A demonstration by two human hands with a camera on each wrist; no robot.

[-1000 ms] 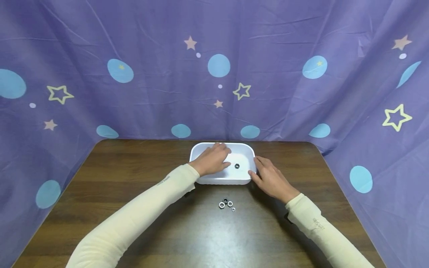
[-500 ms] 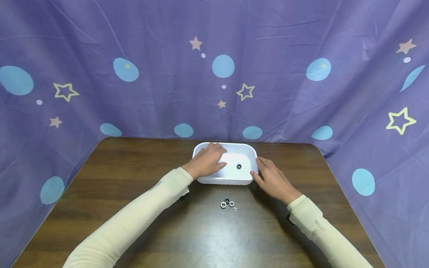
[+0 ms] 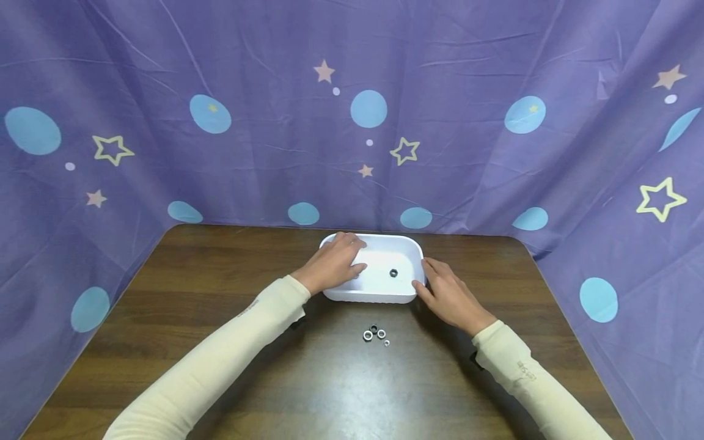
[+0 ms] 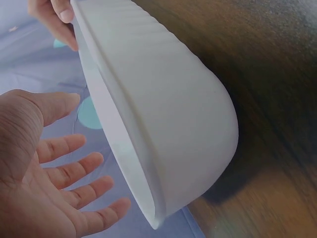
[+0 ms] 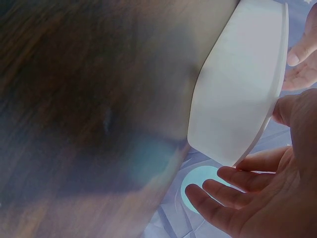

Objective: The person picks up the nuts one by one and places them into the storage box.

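A white plastic tub [image 3: 368,297] stands near the table's back edge. Over its left end hovers my left hand [image 3: 330,264], fingers spread and holding nothing; the left wrist view shows them apart from the rim. With thumb and index finger at the rim, my right hand [image 3: 448,296] holds the tub's right front corner, its other fingers extended outside. Inside the tub lies a black hex nut [image 3: 393,273]. A small grey piece [image 3: 356,276] shows beneath my left thumb, too small to identify. In front of the tub sit several nuts, among them a silver nut [image 3: 368,335] and a black nut [image 3: 374,329].
The brown wooden table [image 3: 231,256] runs back to a purple curtain [image 3: 264,122] with stars and blue spots. A smaller silver nut [image 3: 387,343] lies nearest to me. Cream sleeves [image 3: 220,348] cover both forearms.
My left hand has shifted left over the tub, uncovering more of its floor and a small grey piece. My right hand stays at the corner. The whole view has drifted slightly.
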